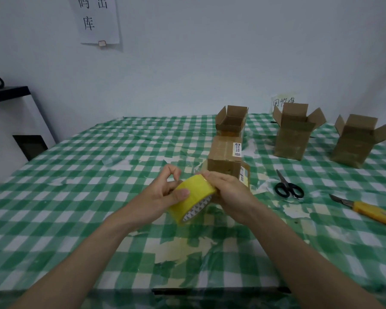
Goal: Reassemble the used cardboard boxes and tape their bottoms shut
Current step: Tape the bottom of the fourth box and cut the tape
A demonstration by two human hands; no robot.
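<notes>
Yellow tape roll [193, 195] is held between left hand [165, 192] and right hand [230, 192], just before closed box [226, 159].

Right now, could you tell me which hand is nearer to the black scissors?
Right. The right hand grips the yellow tape roll just left of the scissors; the left hand holds the roll's far side.

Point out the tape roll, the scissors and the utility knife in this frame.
tape roll [193, 192]: head view, on its yellow outer band.
scissors [288, 190]: head view, on the black handles.
utility knife [370, 210]: head view, on its yellow body.
</notes>
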